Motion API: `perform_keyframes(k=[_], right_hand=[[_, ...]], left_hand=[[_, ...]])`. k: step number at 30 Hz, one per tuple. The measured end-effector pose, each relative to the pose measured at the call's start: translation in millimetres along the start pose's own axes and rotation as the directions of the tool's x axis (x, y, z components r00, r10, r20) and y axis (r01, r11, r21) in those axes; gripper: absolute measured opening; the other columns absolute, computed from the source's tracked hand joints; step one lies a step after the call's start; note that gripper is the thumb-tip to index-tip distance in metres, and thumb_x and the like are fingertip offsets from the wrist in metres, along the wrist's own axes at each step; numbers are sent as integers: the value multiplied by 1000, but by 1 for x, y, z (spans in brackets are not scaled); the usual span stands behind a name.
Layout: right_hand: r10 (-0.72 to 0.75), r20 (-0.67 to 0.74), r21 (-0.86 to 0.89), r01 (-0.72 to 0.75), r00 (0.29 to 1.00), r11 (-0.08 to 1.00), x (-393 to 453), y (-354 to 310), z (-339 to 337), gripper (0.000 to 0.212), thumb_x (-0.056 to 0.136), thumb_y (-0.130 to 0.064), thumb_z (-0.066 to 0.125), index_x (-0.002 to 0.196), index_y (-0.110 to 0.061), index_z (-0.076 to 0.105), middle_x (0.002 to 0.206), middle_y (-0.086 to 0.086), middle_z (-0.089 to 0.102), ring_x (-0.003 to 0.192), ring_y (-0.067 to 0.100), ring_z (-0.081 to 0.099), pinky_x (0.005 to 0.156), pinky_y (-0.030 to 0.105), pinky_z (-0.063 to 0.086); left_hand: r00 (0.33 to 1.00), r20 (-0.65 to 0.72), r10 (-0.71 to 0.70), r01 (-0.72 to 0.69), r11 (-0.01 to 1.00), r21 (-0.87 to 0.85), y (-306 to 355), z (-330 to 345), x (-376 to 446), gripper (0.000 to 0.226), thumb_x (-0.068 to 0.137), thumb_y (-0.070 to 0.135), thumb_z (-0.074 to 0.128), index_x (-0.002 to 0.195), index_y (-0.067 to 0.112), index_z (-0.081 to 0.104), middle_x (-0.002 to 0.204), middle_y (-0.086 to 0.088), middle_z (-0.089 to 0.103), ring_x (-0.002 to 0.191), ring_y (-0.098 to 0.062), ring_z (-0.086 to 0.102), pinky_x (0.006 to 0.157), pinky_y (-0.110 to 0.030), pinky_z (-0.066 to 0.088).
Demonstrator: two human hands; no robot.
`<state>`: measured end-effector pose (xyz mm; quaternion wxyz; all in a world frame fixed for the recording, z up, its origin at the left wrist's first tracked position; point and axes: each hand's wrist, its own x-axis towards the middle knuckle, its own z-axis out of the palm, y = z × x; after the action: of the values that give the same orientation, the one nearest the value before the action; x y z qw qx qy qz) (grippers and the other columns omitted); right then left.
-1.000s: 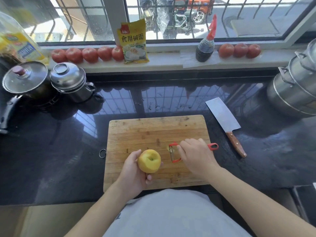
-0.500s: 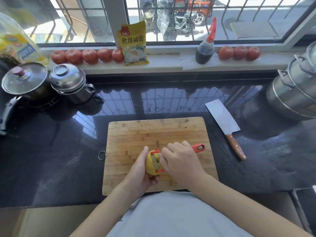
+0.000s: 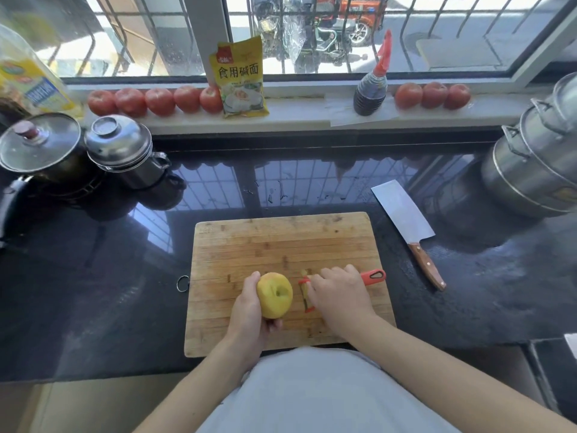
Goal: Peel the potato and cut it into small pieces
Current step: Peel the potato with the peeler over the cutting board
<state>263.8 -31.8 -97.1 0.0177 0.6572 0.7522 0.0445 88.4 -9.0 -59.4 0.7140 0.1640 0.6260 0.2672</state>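
Observation:
A round yellow potato (image 3: 274, 294) is held over the near part of the wooden cutting board (image 3: 281, 242). My left hand (image 3: 248, 310) grips it from the left and below. My right hand (image 3: 338, 296) holds a red-handled peeler (image 3: 371, 277), whose blade end sits just right of the potato, a small gap apart. A small strip of peel (image 3: 304, 272) lies on the board above the blade. A cleaver (image 3: 406, 225) with a wooden handle lies on the black counter to the right of the board.
Two lidded steel pots (image 3: 120, 151) stand at the back left and a large steel steamer (image 3: 537, 160) at the right. The windowsill holds tomatoes (image 3: 159, 100), a yellow packet (image 3: 240, 78) and a dark sauce bottle (image 3: 371, 85). The counter's front edge runs just below the board.
My right hand brought the peeler onto the potato half a second ago, then drew it off to the right. A strip of peel now lies on the board.

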Motion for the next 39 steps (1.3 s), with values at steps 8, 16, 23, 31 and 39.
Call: perform_keyframes(k=[8, 16, 23, 31, 39], right_hand=[[326, 345, 249, -420, 880, 872, 6, 20, 1, 45, 105, -44, 17, 80, -23, 49, 78, -11, 50, 79, 20, 56, 71, 38, 32], [135, 572, 789, -587, 809, 179, 7, 4, -58, 27, 84, -35, 77, 99, -19, 62, 81, -5, 54, 70, 6, 50, 64, 20, 41], [207, 495, 813, -534, 844, 233, 14, -15, -56, 25, 81, -27, 76, 65, -21, 58, 61, -9, 53, 60, 8, 51, 59, 28, 46], [220, 463, 791, -513, 858, 335, 9, -20, -53, 34, 89, -27, 68, 59, -24, 51, 60, -9, 52, 61, 11, 47, 60, 36, 44], [484, 442, 737, -614, 755, 283, 5, 4, -45, 27, 98, -30, 61, 74, -19, 55, 74, -4, 59, 66, 12, 52, 57, 28, 40]], left_hand=[[991, 114, -77, 85, 994, -62, 10, 3, 7, 56, 105, 58, 46, 124, 8, 62, 102, -28, 73, 58, -24, 59, 43, -28, 44], [989, 143, -39, 53, 994, -91, 6, 0, 9, 52, 107, 52, 47, 133, 9, 60, 106, -22, 74, 73, -30, 67, 59, -34, 53], [982, 180, 63, -49, 996, -80, 1, 9, 0, 30, 111, 31, 45, 134, 14, 53, 127, -20, 67, 101, -27, 69, 91, -49, 58], [988, 151, 17, 12, 981, -192, -6, 9, 1, 42, 108, 29, 47, 140, 2, 54, 133, -27, 66, 114, -36, 68, 84, -49, 61], [996, 87, 19, 14, 930, -368, 5, -5, 8, 48, 107, 38, 45, 135, -1, 53, 114, -27, 65, 75, -39, 70, 51, -33, 56]])
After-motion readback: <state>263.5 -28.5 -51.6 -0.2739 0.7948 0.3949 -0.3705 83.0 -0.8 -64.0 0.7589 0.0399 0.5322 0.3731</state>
